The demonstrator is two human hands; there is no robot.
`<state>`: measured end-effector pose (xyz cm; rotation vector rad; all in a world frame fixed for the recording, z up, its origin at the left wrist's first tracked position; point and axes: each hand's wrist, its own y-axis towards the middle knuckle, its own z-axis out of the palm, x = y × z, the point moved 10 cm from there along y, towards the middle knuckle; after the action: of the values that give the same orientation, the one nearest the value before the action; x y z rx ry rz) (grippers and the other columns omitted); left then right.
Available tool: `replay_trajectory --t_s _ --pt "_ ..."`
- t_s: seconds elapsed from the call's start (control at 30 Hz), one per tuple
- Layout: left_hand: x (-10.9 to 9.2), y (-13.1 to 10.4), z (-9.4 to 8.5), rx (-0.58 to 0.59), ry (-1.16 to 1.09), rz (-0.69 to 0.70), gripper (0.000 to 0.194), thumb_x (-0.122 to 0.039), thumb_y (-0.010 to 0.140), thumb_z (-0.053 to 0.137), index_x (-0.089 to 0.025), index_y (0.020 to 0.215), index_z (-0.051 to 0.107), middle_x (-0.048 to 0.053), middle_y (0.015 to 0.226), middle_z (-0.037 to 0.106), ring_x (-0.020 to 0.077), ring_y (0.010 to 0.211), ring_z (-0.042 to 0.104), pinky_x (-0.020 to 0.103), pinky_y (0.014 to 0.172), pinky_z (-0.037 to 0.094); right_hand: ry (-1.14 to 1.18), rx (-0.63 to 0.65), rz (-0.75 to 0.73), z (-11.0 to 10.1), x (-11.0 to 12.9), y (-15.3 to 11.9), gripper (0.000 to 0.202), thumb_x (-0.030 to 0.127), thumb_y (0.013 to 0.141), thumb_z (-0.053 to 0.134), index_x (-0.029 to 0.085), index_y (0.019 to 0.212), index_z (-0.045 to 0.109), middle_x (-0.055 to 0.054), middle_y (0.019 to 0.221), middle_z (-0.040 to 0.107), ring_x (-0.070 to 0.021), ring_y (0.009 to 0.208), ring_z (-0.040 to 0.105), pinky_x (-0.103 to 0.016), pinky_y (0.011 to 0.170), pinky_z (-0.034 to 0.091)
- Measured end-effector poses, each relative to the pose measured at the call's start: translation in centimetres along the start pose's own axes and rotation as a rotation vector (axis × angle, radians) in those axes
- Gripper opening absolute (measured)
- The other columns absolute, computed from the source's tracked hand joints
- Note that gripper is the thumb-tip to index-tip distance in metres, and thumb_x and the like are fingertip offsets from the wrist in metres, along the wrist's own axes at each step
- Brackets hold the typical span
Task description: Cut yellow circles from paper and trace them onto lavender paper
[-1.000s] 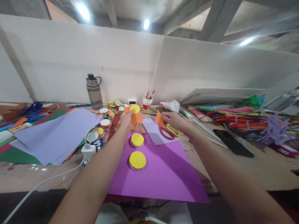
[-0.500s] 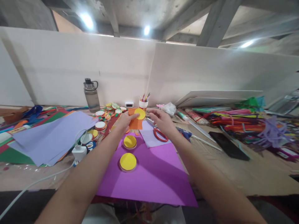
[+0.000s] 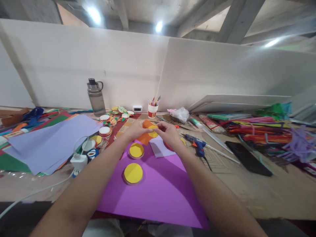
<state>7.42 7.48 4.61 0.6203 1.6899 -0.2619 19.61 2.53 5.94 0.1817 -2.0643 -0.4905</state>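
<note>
My left hand (image 3: 136,129) is closed on a piece of orange paper (image 3: 145,139), thumb on top. A yellow paper circle (image 3: 153,133) lies against the orange paper, between my two hands. The fingers of my right hand (image 3: 170,133) pinch the circle's right edge. Below them on the purple sheet (image 3: 158,191) rest two round pieces with yellow tops, a smaller one (image 3: 136,150) behind a larger one (image 3: 133,173). A lilac paper (image 3: 159,148) lies under my right hand, and red scissor handles (image 3: 168,146) are mostly hidden by that hand.
A glue gun (image 3: 197,143) lies at right, with a phone (image 3: 248,158) beyond it. Lilac sheets (image 3: 54,141) and a white plug (image 3: 79,161) are at left. Behind stand a water bottle (image 3: 96,98) and a pencil cup (image 3: 152,111). Colourful strips (image 3: 259,131) pile up at far right.
My right hand has moved in from the right, its fingers now pinching at the yellow circle. The orange paper has tilted and shifted slightly right. The camera view has shifted a little.
</note>
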Motion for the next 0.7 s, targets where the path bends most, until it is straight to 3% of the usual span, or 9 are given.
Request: replay_trajectory --t_s 0.1,0.2,0.33,0.47,0.7 --pt "0.1 0.2 0.1 0.032 0.033 0.010 0.030 -0.035 0.063 0.081 -0.017 0.085 0.072 0.004 0.080 0.072 0.0179 0.071 0.065 0.027 0.065 0.049 0.045 -0.028 0.041 -0.2 -0.5 -0.2 0.017 0.034 0.073 0.062 0.017 0.072 0.062 0.001 0.066 0.058 -0.0125 0.062 0.048 -0.026 0.060 0.037" --pt "1.0 0.5 -0.8 -0.018 -0.036 -0.037 0.031 -0.033 0.058 0.084 -0.018 0.083 0.073 0.005 0.077 0.071 0.0194 0.068 0.066 0.027 0.062 0.049 0.210 -0.108 0.109 -0.7 -1.5 -0.2 0.017 0.035 0.070 0.066 0.018 0.071 0.063 0.002 0.065 0.057 -0.0118 0.060 0.048 -0.026 0.058 0.037" --pt "2.1 0.8 -1.0 -0.041 -0.356 -0.101 0.036 -0.036 0.063 0.082 -0.016 0.091 0.071 0.009 0.086 0.073 0.0198 0.073 0.068 0.028 0.064 0.052 0.605 -0.260 0.250 -1.3 -4.0 -0.2 0.021 0.034 0.063 0.072 0.018 0.071 0.061 0.003 0.065 0.059 -0.0093 0.055 0.048 -0.024 0.054 0.037" --pt "1.4 1.0 0.8 -0.009 -0.771 -0.048 0.043 -0.048 0.069 0.076 -0.017 0.097 0.069 0.011 0.100 0.072 0.0199 0.085 0.068 0.029 0.069 0.053 0.871 -0.359 0.302 -1.5 -5.3 -0.3 0.021 0.030 0.061 0.073 0.019 0.073 0.059 0.004 0.065 0.059 -0.0076 0.050 0.044 -0.023 0.048 0.035" --pt "0.7 0.0 4.3 -0.113 -0.672 0.057 0.038 -0.029 0.060 0.084 -0.016 0.092 0.070 0.006 0.087 0.070 0.0139 0.073 0.064 0.024 0.063 0.046 1.004 -0.454 0.321 -1.1 -5.7 -0.9 0.021 0.026 0.062 0.073 0.020 0.075 0.058 0.005 0.067 0.061 -0.0089 0.052 0.049 -0.023 0.050 0.038"
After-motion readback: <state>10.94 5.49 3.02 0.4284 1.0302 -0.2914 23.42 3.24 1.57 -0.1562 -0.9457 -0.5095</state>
